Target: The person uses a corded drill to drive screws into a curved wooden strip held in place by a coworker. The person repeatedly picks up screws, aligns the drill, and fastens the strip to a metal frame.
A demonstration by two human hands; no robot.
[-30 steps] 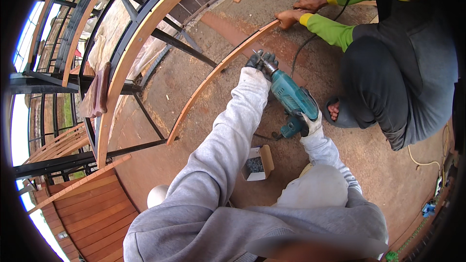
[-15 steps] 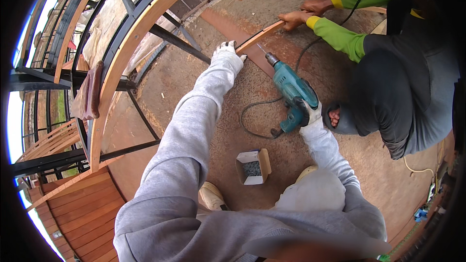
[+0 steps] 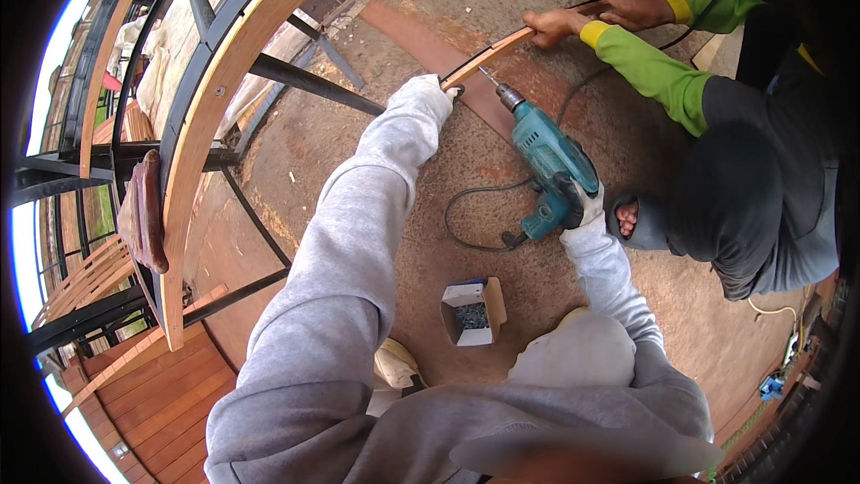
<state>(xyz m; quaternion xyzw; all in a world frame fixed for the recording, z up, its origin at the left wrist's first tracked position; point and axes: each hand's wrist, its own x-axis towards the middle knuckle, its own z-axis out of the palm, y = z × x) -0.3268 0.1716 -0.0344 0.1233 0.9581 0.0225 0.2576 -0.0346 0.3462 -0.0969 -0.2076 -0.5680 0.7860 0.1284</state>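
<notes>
My left hand (image 3: 434,92), in a white glove, grips the near end of a narrow wooden strip (image 3: 502,47) with a black bar along its side. My right hand (image 3: 582,201), gloved in white and dark, is closed around the rear grip of a teal power drill (image 3: 547,152). The drill's bit points up and left, close to the strip's underside; whether it touches I cannot tell. A co-worker's nearer hand (image 3: 554,25) holds the strip's far end, and their other hand (image 3: 630,8) is beside the black bar. Between my feet sits an open small box (image 3: 452,322) of dark screws.
At left, a curved wooden rail (image 3: 218,94) runs on a black metal frame (image 3: 313,85). A reddish board (image 3: 403,38) lies flat on the ground beneath the strip. The drill's cord (image 3: 455,227) loops on the ground. The co-worker crouches at right.
The strip and the co-worker's hands have shifted right, and those two hands are farther apart. My drill has moved slightly right, its bit nearer the strip. My view has shifted a little.
</notes>
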